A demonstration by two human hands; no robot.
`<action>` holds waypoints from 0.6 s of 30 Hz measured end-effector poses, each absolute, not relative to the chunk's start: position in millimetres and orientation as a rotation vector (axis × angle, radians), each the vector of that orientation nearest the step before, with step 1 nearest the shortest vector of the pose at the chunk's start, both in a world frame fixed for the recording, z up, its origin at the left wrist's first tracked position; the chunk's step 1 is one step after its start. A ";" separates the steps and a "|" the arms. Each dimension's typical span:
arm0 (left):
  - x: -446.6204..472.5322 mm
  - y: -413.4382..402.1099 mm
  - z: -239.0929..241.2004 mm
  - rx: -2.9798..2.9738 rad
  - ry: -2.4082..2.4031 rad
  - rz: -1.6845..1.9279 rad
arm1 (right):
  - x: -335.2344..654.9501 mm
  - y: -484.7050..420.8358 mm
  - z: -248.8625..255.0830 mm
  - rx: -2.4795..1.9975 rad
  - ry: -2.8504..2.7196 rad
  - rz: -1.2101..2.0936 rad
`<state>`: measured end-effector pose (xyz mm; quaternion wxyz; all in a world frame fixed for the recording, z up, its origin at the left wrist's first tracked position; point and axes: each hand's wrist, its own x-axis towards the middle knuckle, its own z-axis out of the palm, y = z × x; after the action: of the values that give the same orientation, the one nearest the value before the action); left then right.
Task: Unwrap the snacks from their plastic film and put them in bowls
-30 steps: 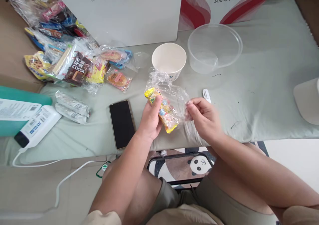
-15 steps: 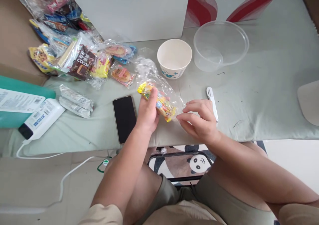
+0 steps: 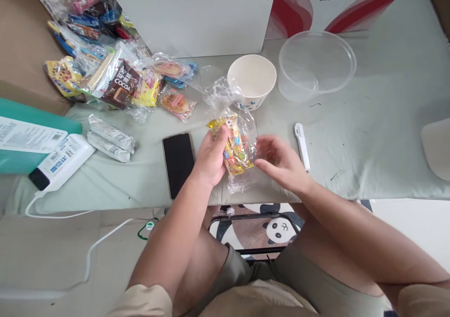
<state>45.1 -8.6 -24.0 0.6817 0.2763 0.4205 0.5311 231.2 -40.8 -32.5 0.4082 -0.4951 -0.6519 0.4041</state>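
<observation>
My left hand (image 3: 210, 158) is closed round a yellow snack packet (image 3: 232, 144) that sits inside a crumpled clear plastic bag (image 3: 225, 97). My right hand (image 3: 279, 162) is just to the right of the packet, fingers curled and touching the clear plastic at its edge. Both hands hover over the near edge of a pale green mat (image 3: 369, 134). A white paper bowl (image 3: 251, 80) stands right behind the bag, and a clear plastic tub (image 3: 316, 64) stands to the right of it.
A black phone (image 3: 178, 162) lies left of my left hand. A white pen-like tool (image 3: 301, 144) lies to the right. Several wrapped snacks (image 3: 119, 80) are heaped at back left, with two silver sachets (image 3: 110, 138), a white charger (image 3: 59, 161) and a white box (image 3: 197, 12).
The packet has turned more upright in my left hand. My right hand let the plastic slacken, then came back in close to the packet. The view shifted slightly.
</observation>
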 end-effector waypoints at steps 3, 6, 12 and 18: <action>54.8 -12.6 -25.5 0.621 0.956 1.130 | 230.6 -42.9 -28.4 -1.207 -1.684 1.015; 60.4 -15.2 -25.0 0.594 0.972 1.119 | 230.6 -48.4 -24.6 -1.089 -1.645 0.793; 57.9 -23.2 -22.4 0.581 0.740 0.970 | 225.4 -51.2 -30.8 -0.813 -2.138 0.688; 55.5 -18.4 -15.4 0.709 0.924 0.802 | 231.0 -49.7 -34.7 -0.894 -2.385 0.549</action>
<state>55.5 -18.4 -15.4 0.7604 0.3259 0.4243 0.3683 231.0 -49.7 -34.7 0.2651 -0.3307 -0.8826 0.2032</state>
